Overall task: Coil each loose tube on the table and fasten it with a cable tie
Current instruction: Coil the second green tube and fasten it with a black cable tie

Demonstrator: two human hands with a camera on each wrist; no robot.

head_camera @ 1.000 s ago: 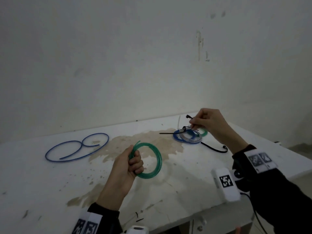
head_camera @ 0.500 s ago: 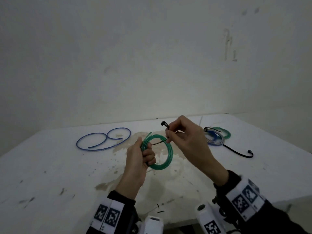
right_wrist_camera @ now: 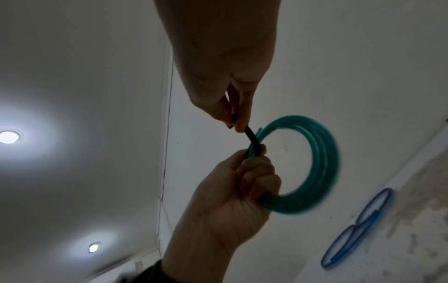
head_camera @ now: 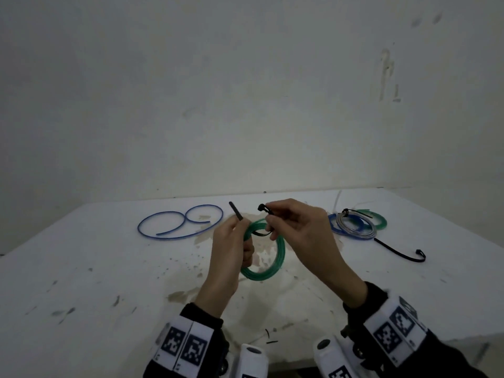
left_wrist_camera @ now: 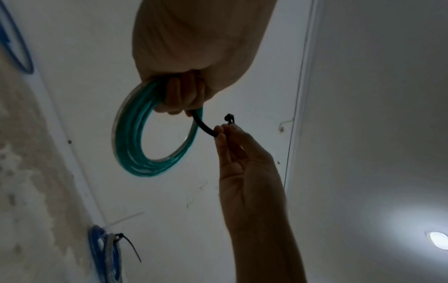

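Observation:
A coiled green tube [head_camera: 275,261] hangs above the white table [head_camera: 81,282], gripped at its left side by my left hand [head_camera: 231,252], whose fingers curl round the coil [left_wrist_camera: 135,134]. A black cable tie [head_camera: 263,208] passes through the coil [right_wrist_camera: 322,159]. My right hand [head_camera: 294,227] pinches the tie near its head end [left_wrist_camera: 229,117]. The tie's tail [head_camera: 236,211] sticks up past my left thumb. In the right wrist view the tie [right_wrist_camera: 252,137] runs from my right fingertips [right_wrist_camera: 240,122] down into my left hand [right_wrist_camera: 242,183].
A loose blue tube [head_camera: 177,222] lies uncoiled at the back left of the table. At the back right sits a pile of tied coils [head_camera: 354,225], blue, grey and green. A spare black cable tie [head_camera: 401,253] lies just in front of that pile.
My right hand came from the pile at the right with a black tie and met the green coil. The tie now threads through the coil, its tail past my left thumb.

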